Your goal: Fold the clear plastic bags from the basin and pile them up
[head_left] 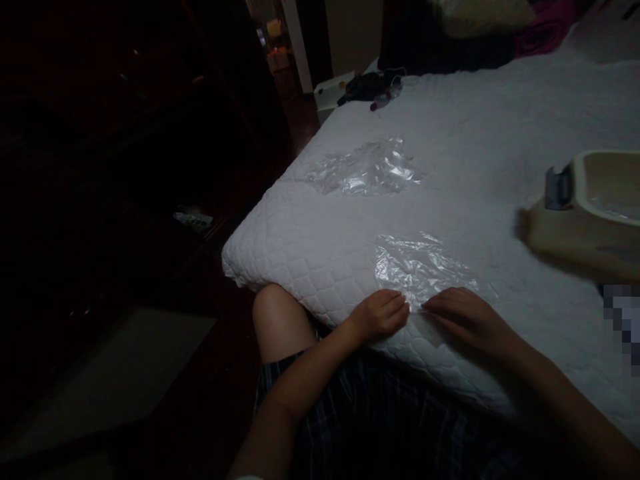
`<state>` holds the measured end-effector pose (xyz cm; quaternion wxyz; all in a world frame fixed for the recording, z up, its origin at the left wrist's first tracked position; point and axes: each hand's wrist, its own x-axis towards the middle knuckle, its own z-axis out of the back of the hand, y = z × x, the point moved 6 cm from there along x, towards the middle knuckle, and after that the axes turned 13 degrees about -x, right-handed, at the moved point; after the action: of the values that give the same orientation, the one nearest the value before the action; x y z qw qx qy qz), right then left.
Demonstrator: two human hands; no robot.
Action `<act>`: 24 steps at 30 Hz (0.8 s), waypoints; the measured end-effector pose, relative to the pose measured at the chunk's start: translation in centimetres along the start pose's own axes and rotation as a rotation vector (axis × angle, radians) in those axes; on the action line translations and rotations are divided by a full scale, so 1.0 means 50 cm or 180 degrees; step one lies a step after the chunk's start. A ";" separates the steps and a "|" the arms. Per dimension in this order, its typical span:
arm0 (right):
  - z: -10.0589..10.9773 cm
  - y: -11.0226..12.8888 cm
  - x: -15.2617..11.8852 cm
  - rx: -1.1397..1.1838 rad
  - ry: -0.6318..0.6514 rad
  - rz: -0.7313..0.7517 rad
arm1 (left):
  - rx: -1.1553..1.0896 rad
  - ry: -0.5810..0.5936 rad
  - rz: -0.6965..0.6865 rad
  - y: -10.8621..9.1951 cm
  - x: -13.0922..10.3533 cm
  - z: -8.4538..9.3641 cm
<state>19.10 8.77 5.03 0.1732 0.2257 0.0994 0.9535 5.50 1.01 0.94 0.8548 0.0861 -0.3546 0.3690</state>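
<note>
A clear plastic bag [420,263] lies crinkled on the white quilted bed [310,247], close to its front edge. At the bag's near edge my left hand [383,313] is closed, its fingertips pinching the plastic. Just to the right, my right hand [465,317] also has its fingers pressed together on the same edge of the plastic. A small gap separates the two hands. Farther back on the bed lies a second clear plastic sheet or bag [370,167], spread out and wrinkled.
A beige plastic bin [565,230] with a grey latch stands on the bed at the right. Toward the back are a small bottle [383,101], dark items and a rolled magenta cloth [545,30]. A small packet [193,219] lies in the dark area at left.
</note>
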 end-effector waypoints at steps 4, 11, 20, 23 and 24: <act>-0.009 -0.011 -0.003 -0.0027 -0.0307 -0.0312 | 0.0006 0.0238 0.0036 0.001 -0.003 -0.009; -0.016 -0.008 -0.017 -0.0205 -0.0664 -0.0374 | 0.0012 0.0148 -0.0030 -0.005 -0.001 -0.006; -0.019 -0.010 -0.016 -0.0316 -0.0647 -0.0530 | 0.0103 0.0157 -0.0123 -0.006 0.003 -0.002; -0.021 -0.013 -0.012 -0.0336 -0.0537 -0.0652 | 0.0142 0.0078 -0.0128 -0.007 0.006 0.000; -0.021 -0.013 -0.010 -0.0336 -0.0471 -0.0674 | 0.0141 0.0062 -0.0125 -0.007 0.006 0.000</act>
<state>19.21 9.07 3.76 0.2914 0.2743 0.0592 0.9145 5.91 0.94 1.20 0.8632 0.1083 -0.3362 0.3608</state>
